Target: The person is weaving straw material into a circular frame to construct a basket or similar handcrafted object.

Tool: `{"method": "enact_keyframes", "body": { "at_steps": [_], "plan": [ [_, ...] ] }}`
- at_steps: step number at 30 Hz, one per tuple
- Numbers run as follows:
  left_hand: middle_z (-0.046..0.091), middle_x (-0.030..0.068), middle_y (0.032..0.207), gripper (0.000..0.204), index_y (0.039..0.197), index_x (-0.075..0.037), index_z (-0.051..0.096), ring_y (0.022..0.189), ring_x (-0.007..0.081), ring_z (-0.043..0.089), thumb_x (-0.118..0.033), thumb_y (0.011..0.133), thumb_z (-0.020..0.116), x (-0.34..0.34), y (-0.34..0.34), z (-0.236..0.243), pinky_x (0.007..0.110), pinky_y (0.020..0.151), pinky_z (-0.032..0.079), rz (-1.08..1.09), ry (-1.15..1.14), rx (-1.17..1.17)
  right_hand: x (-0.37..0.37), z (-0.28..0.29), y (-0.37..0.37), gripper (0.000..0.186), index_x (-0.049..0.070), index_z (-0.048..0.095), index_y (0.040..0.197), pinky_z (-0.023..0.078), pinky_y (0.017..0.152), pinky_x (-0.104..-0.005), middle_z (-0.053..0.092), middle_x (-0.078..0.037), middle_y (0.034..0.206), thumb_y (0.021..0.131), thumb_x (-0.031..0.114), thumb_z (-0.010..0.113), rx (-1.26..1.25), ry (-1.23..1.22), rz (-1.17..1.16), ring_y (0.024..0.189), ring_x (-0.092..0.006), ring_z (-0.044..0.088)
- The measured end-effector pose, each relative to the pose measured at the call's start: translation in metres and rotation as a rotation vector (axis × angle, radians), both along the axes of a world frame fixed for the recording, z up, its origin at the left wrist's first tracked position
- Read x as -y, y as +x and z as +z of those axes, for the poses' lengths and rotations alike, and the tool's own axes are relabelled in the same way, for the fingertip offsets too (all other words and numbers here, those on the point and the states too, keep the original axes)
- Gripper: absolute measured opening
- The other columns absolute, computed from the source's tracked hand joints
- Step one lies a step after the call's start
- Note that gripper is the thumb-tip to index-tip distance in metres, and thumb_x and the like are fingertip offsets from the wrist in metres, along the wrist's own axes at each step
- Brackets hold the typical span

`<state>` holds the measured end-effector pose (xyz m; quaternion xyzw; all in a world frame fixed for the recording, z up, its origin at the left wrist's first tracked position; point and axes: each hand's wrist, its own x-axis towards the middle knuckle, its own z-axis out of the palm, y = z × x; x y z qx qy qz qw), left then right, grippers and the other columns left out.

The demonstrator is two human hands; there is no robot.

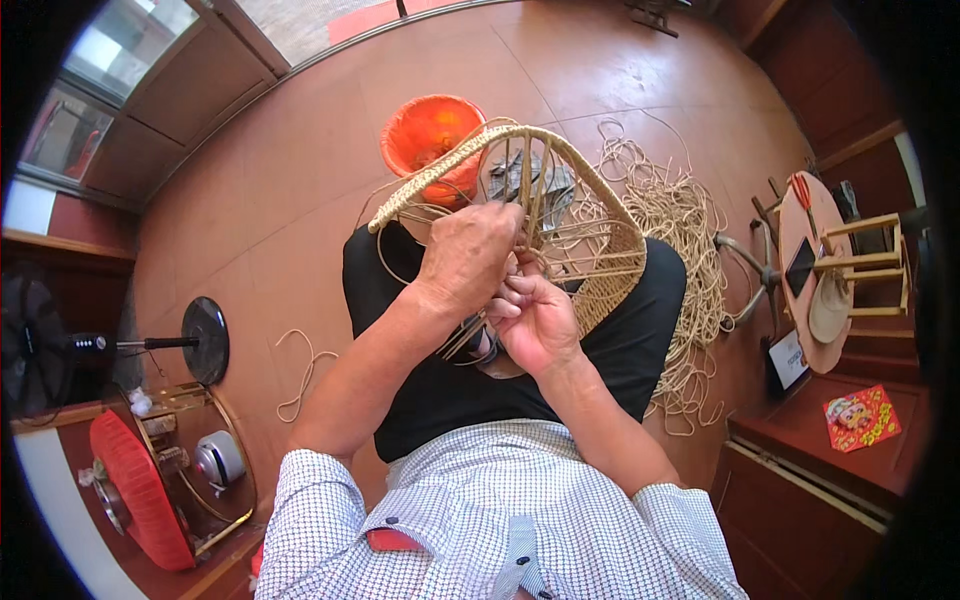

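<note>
A half-woven rattan basket frame (590, 240) rests on my lap over black trousers. My left hand (468, 255) grips the cane strands at the frame's near side, below its braided rim (440, 170). My right hand (535, 318) sits just under it, fingers pinched on a thin cane strand (470, 345) that runs out of the weave. Both hands touch each other. The strand ends under my palms are hidden.
An orange plastic bucket (430, 135) stands on the red floor beyond the basket. A heap of loose cane (685, 250) lies to the right. A round wooden stool (815, 270) holds a phone and scissors. A black fan (60, 345) and a gold wire rack (190, 460) stand at left.
</note>
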<state>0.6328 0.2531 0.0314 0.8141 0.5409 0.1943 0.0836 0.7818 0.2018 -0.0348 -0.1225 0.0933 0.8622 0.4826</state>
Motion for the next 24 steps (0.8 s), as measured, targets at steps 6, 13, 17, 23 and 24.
{"method": "enact_keyframes", "body": {
  "at_steps": [6,13,17,23,24],
  "plan": [
    [0.074,0.0172,0.095,0.020,0.100,-0.003,0.063,0.094,0.0384,0.077,-0.012,0.088,0.075,0.000,0.002,0.004,0.051,0.078,0.061,-0.008,-0.031,-0.032,-0.001,-0.007,0.003,0.046,0.012,0.057,0.144,0.045,0.064,-0.0241,0.059,-0.001,0.105,0.101,-0.005,0.055,-0.019,0.032,0.009,0.072,-0.0084,0.047],
    [0.074,0.0193,0.096,0.024,0.101,-0.002,0.062,0.096,0.0408,0.077,-0.011,0.085,0.077,0.002,-0.001,0.001,0.052,0.081,0.061,-0.024,-0.035,-0.032,-0.001,0.005,0.002,0.043,0.014,0.056,0.139,0.044,0.065,-0.0256,0.057,0.003,0.104,0.099,-0.002,0.061,0.312,0.168,0.098,0.076,-0.0082,0.049],
    [0.073,0.0197,0.097,0.015,0.100,-0.003,0.060,0.096,0.0440,0.075,-0.014,0.099,0.068,0.001,-0.002,0.004,0.055,0.078,0.059,-0.006,-0.070,-0.002,-0.001,0.017,-0.004,0.038,0.013,0.055,0.139,0.042,0.064,-0.0253,0.056,0.004,0.102,0.103,0.003,0.061,0.638,0.152,0.159,0.072,-0.0075,0.047],
    [0.076,0.0210,0.102,0.015,0.110,-0.001,0.067,0.098,0.0438,0.075,-0.012,0.101,0.070,-0.001,-0.005,-0.001,0.054,0.080,0.059,-0.034,-0.042,0.087,0.009,-0.006,0.002,0.017,0.001,0.064,0.116,0.050,0.067,-0.0383,0.064,-0.008,0.082,0.114,0.017,0.058,1.406,0.574,0.034,0.068,-0.0217,0.061],
    [0.076,0.0211,0.102,0.016,0.114,-0.001,0.069,0.097,0.0429,0.076,-0.013,0.102,0.070,0.003,-0.005,-0.001,0.052,0.080,0.059,-0.033,0.080,0.204,0.014,-0.002,0.005,0.019,0.000,0.065,0.110,0.052,0.069,-0.0414,0.065,-0.013,0.082,0.114,0.017,0.058,1.567,0.662,-0.015,0.072,-0.0278,0.065]
  ]
}}
